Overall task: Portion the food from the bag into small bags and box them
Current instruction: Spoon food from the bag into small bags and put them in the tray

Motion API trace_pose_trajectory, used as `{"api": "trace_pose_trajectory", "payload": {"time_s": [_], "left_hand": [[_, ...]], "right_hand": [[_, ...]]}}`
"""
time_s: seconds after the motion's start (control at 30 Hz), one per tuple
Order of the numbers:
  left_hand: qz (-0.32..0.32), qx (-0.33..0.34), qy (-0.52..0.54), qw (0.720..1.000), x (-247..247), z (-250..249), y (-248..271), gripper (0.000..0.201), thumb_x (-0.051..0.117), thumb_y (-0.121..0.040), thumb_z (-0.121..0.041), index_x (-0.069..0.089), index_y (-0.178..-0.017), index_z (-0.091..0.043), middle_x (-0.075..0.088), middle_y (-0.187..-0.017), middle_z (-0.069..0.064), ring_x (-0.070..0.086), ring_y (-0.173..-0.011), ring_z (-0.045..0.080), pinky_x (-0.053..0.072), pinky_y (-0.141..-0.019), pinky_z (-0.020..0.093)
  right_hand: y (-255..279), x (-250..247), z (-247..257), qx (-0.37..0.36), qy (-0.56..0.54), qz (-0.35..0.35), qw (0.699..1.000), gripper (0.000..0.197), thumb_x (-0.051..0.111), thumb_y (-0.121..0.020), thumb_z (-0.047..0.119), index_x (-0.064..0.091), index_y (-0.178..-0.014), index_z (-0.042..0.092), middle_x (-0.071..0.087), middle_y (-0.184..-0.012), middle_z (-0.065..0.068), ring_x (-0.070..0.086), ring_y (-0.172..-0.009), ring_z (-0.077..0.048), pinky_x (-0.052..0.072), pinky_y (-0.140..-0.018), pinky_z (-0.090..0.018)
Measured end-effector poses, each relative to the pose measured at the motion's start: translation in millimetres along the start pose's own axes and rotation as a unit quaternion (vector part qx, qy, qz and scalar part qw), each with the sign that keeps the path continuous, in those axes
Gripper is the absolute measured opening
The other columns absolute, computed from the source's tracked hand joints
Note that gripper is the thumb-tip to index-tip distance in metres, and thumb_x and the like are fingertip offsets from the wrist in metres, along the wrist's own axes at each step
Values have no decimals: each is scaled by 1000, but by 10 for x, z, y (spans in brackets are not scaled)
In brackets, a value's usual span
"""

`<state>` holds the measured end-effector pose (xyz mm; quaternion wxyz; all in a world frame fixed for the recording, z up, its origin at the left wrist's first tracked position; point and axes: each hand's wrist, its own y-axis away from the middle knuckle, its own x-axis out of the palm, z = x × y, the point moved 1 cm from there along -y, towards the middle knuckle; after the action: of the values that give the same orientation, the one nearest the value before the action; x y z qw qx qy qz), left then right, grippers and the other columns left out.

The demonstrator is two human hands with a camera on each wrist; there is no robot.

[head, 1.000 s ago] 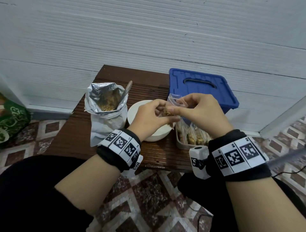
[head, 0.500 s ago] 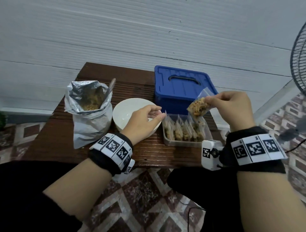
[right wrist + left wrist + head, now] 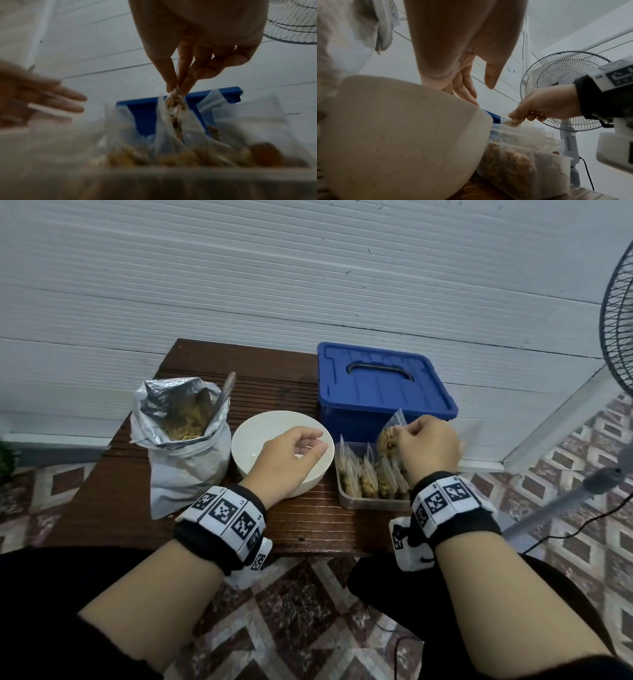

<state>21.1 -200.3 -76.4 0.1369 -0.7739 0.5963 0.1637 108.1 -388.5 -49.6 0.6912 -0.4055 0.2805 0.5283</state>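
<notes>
My right hand (image 3: 423,445) pinches a small clear bag (image 3: 388,436) of brown food by its top, just above the clear plastic box (image 3: 373,503). Thumb and fingertips (image 3: 171,86) nip that filled bag (image 3: 175,108) over the box. Several filled small bags (image 3: 363,477) stand upright in the box. My left hand (image 3: 291,455) hovers over the white bowl (image 3: 253,436), fingers loosely curled and holding nothing; in the left wrist view that hand (image 3: 467,83) hangs above the bowl's rim (image 3: 402,121). An open silver foil bag (image 3: 181,433) of food with a spoon (image 3: 224,392) in it stands at the left.
A blue lidded bin (image 3: 380,385) stands behind the clear box on the dark wooden table (image 3: 301,529). A standing fan (image 3: 616,313) is at the right, its cable (image 3: 582,529) on the tiled floor. A white panelled wall runs behind the table.
Both hands held the small bag together over the bowl. The left hand let go and stayed by the bowl. The right hand carried the bag right and lowered it toward the clear box.
</notes>
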Motion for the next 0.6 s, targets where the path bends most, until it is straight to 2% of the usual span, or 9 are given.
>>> {"api": "trace_pose_trajectory", "payload": {"time_s": [0.07,0.13,0.33,0.47,0.6], "left_hand": [[0,-4,0,1000,-1,7,-7,28,59,-94,-28,61,-121,-21,62,-109,-9,57,-105,7,42,-97,24],[1,-7,3,1000,-4,11,-11,28,59,-94,-28,61,-121,-21,62,-109,-8,57,-105,7,43,-97,24],[-1,-10,5,1000,-22,37,-12,27,59,-94,-27,61,-120,-21,62,-107,-8,57,-103,7,42,-96,23],[-10,-16,-2,1000,-52,61,-45,27,59,-93,-29,61,-120,-21,62,-106,-9,57,-103,6,42,-96,23],[-33,-8,-25,999,-104,100,-72,27,60,-94,-26,62,-120,-18,62,-105,-9,56,-97,3,38,-90,17]], "right_hand": [[44,67,-15,-31,80,3,996,18,56,-91,28,66,-86,14,68,-90,-8,57,-97,-32,33,-90,-39],[74,121,-35,-44,114,26,992,18,55,-91,30,65,-87,15,68,-91,-8,57,-97,-32,32,-90,-39],[60,57,-14,-23,79,52,995,19,61,-87,41,58,-76,26,66,-88,1,55,-98,-27,32,-90,-38],[41,12,-26,-9,54,50,997,17,66,-84,43,67,-83,26,69,-91,3,55,-101,-25,31,-90,-37],[51,-3,-30,-7,23,26,999,19,66,-84,43,67,-91,25,68,-93,3,55,-102,-25,32,-92,-39]]}}
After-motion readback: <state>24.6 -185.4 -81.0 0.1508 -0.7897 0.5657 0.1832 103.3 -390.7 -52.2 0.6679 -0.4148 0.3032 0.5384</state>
